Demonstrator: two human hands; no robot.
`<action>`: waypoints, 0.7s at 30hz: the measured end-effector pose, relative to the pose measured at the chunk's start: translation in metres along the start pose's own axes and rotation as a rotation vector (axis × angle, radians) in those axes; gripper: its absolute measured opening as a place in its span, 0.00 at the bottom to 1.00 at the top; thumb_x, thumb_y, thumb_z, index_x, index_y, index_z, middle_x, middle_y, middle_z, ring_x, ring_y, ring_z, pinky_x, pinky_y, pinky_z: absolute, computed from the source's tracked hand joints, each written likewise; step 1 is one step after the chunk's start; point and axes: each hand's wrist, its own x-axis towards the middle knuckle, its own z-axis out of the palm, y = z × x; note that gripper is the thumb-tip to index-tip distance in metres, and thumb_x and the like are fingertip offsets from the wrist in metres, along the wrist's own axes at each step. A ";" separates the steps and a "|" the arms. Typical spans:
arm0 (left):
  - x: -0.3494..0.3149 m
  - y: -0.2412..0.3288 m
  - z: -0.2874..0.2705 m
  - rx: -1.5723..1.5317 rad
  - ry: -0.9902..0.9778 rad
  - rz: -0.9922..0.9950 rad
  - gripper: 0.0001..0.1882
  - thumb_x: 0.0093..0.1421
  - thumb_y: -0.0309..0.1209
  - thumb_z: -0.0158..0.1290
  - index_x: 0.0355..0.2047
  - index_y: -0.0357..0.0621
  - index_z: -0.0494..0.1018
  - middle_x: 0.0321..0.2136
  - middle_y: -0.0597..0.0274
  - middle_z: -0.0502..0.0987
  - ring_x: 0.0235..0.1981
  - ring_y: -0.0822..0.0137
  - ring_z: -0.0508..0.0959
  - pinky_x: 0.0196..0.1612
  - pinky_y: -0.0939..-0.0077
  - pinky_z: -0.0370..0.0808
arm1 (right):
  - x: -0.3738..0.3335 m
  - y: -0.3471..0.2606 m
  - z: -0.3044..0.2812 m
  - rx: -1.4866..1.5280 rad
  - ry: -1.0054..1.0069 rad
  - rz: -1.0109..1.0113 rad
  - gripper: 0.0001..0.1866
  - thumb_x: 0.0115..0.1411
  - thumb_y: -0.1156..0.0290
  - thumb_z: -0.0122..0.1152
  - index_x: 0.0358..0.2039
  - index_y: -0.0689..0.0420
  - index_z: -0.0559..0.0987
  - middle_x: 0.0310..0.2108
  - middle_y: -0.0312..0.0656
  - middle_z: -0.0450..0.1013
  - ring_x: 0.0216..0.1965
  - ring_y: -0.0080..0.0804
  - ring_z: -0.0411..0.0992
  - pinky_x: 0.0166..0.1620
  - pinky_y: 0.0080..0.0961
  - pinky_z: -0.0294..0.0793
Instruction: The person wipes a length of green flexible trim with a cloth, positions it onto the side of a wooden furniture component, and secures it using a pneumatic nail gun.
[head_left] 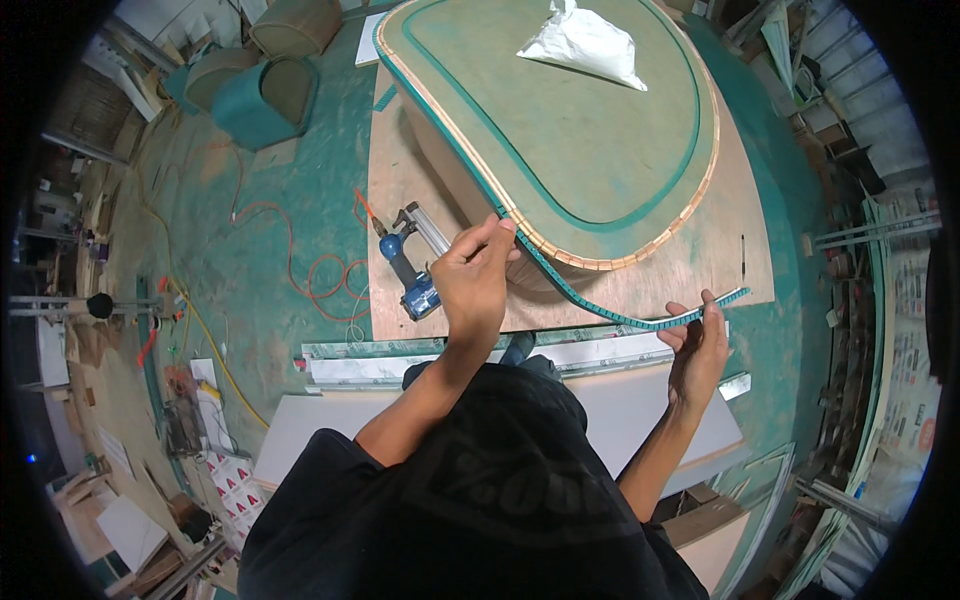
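Observation:
A flexible green strip (580, 298) with closely spaced cuts runs along the left edge of a large rounded form (600, 180) with a greenish top. Pinched at that edge, my left hand (478, 265) presses the strip against the form. From there the strip bows away toward me and to the right. Its loose end sits between the fingers and thumb of my right hand (698, 345), apart from the form. Light wooden strip pieces (640, 256) line the form's rim. A blue pneumatic nailer (408, 270) lies left of my left hand.
The form stands on a plywood sheet (410, 180). On top lies a white plastic bag (585, 45). An orange air hose (290, 240) coils over the green floor at left. A dark pen-like stick (743, 258) is at the right; long boards (400, 365) lie near my feet.

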 end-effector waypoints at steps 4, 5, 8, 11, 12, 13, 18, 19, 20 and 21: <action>-0.001 0.005 0.000 0.069 -0.007 0.013 0.19 0.66 0.31 0.61 0.49 0.24 0.77 0.45 0.53 0.78 0.38 0.72 0.80 0.43 0.81 0.77 | 0.016 -0.001 0.006 -0.004 -0.009 0.001 0.30 0.73 0.57 0.53 0.63 0.70 0.64 0.37 0.57 0.79 0.24 0.26 0.78 0.30 0.19 0.82; -0.002 0.007 0.002 0.061 -0.020 0.021 0.20 0.66 0.31 0.61 0.49 0.23 0.77 0.46 0.53 0.78 0.39 0.72 0.79 0.43 0.81 0.77 | 0.020 -0.001 0.008 -0.004 -0.009 -0.001 0.30 0.73 0.57 0.53 0.63 0.70 0.64 0.37 0.57 0.79 0.24 0.26 0.78 0.30 0.19 0.82; -0.005 0.012 0.006 0.055 -0.035 0.064 0.20 0.66 0.31 0.61 0.49 0.22 0.77 0.48 0.51 0.77 0.40 0.73 0.78 0.43 0.81 0.76 | 0.031 0.000 0.010 0.007 -0.018 -0.007 0.29 0.73 0.57 0.53 0.62 0.69 0.66 0.38 0.56 0.79 0.24 0.26 0.78 0.29 0.19 0.82; -0.008 0.015 0.008 0.101 -0.021 0.096 0.20 0.66 0.31 0.61 0.48 0.21 0.77 0.49 0.51 0.77 0.40 0.74 0.78 0.42 0.81 0.75 | 0.043 -0.001 0.012 0.024 -0.049 -0.010 0.28 0.72 0.57 0.54 0.60 0.69 0.67 0.37 0.55 0.79 0.25 0.26 0.78 0.29 0.20 0.82; -0.007 0.016 0.007 0.126 -0.023 0.077 0.19 0.66 0.31 0.61 0.47 0.21 0.78 0.49 0.51 0.77 0.40 0.74 0.78 0.42 0.81 0.75 | 0.046 -0.001 0.013 0.032 -0.063 -0.017 0.27 0.72 0.57 0.54 0.59 0.69 0.68 0.37 0.55 0.79 0.25 0.27 0.78 0.29 0.20 0.83; -0.006 0.017 0.005 0.151 -0.026 0.057 0.19 0.66 0.31 0.61 0.46 0.22 0.78 0.48 0.51 0.77 0.39 0.74 0.78 0.42 0.81 0.75 | 0.048 0.000 0.014 0.040 -0.076 -0.025 0.26 0.72 0.57 0.54 0.58 0.68 0.69 0.37 0.55 0.79 0.25 0.27 0.79 0.29 0.20 0.83; 0.002 0.013 0.009 0.195 0.050 0.041 0.14 0.64 0.30 0.62 0.40 0.25 0.81 0.42 0.52 0.81 0.36 0.74 0.79 0.40 0.82 0.75 | 0.052 0.002 0.012 0.020 -0.052 -0.004 0.23 0.71 0.59 0.58 0.53 0.66 0.71 0.39 0.55 0.79 0.26 0.28 0.80 0.29 0.20 0.83; 0.004 0.012 0.009 0.216 0.053 0.045 0.13 0.64 0.29 0.62 0.39 0.25 0.82 0.40 0.53 0.82 0.35 0.74 0.79 0.39 0.82 0.75 | 0.052 0.001 0.013 0.043 -0.035 0.021 0.22 0.70 0.60 0.59 0.53 0.66 0.72 0.39 0.55 0.80 0.25 0.28 0.80 0.28 0.20 0.83; 0.003 0.013 0.009 0.152 0.073 0.021 0.13 0.64 0.29 0.62 0.39 0.27 0.83 0.38 0.55 0.82 0.32 0.76 0.78 0.37 0.82 0.74 | 0.053 0.000 0.015 0.077 -0.047 0.023 0.22 0.69 0.60 0.61 0.52 0.66 0.72 0.39 0.55 0.79 0.25 0.28 0.80 0.28 0.20 0.83; 0.002 0.015 0.010 0.148 0.074 0.009 0.13 0.64 0.29 0.61 0.40 0.27 0.82 0.35 0.58 0.82 0.31 0.75 0.78 0.36 0.82 0.75 | 0.052 -0.002 0.016 0.077 -0.042 0.030 0.23 0.68 0.60 0.61 0.52 0.67 0.72 0.39 0.55 0.79 0.25 0.29 0.80 0.28 0.20 0.83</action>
